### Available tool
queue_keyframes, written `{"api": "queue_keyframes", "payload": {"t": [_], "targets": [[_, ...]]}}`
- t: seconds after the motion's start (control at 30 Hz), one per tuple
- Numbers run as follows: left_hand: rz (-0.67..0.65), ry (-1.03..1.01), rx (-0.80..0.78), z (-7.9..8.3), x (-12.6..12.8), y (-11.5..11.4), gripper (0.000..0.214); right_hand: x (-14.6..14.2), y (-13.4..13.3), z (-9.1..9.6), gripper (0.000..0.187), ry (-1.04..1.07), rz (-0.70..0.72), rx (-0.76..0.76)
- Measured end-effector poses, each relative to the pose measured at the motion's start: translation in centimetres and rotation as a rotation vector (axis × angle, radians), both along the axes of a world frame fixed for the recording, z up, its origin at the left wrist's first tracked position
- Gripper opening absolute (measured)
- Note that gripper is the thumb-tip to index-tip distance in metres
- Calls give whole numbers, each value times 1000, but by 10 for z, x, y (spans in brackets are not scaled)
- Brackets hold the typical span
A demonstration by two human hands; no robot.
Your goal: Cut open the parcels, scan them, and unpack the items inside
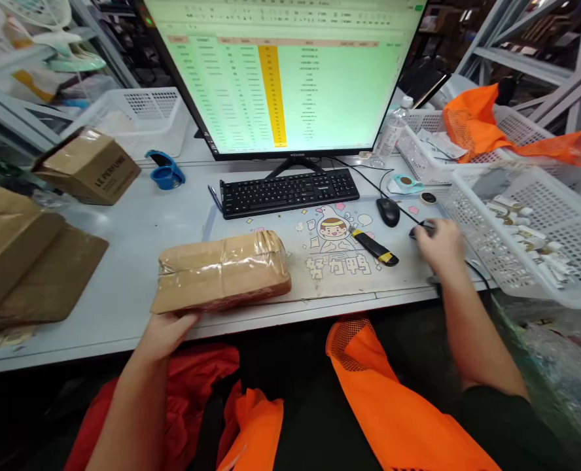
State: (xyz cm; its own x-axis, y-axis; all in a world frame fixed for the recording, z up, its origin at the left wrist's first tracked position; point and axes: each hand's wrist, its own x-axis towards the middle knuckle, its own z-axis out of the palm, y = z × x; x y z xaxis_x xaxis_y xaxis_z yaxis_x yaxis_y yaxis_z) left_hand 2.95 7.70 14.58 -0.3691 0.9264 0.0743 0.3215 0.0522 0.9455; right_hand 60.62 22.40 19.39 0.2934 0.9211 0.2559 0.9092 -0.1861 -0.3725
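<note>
A brown cardboard parcel (pixel 222 268), wrapped in shiny clear tape, lies at the front of the desk, its near left corner at the table edge. My left hand (pixel 167 332) grips that corner from below, thumb along the side; the other fingers are hidden underneath. Far to the right, my right hand (pixel 440 247) is closed around a small black object (pixel 422 229), mostly covered by the fingers, so its kind cannot be made out. Between the hands lie a black and yellow utility knife (pixel 375 246) and a black computer mouse (pixel 387 211).
A monitor (pixel 290 78) showing a spreadsheet stands behind a black keyboard (pixel 290 193). Cardboard boxes (pixel 87 167) are at left, with a blue tape dispenser (pixel 165 173) nearby. White plastic baskets (pixel 530 222) line the right side; a plastic bottle (pixel 394 127) stands near them.
</note>
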Motion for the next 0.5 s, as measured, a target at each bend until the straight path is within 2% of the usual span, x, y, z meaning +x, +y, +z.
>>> {"api": "queue_keyframes", "payload": {"t": [0.07,0.1,0.13,0.2,0.27,0.4,0.5], "targets": [[8,-183,130,13,13,11,70,-61,27,1,49,45,347,-53],[-3,-243,206,21,21,15,76,-91,44,1,47,38,475,-82],[0,-280,274,28,28,19,79,-118,61,-1,49,-4,533,-73],[79,-317,355,36,42,28,81,-159,90,-7,55,-113,569,-66],[188,-310,338,37,48,39,78,-182,112,-13,60,-181,559,-84],[385,-317,401,34,43,58,64,-198,135,-18,58,-200,532,-100],[480,-261,449,39,41,62,49,-203,141,-9,54,-218,504,-119]]}}
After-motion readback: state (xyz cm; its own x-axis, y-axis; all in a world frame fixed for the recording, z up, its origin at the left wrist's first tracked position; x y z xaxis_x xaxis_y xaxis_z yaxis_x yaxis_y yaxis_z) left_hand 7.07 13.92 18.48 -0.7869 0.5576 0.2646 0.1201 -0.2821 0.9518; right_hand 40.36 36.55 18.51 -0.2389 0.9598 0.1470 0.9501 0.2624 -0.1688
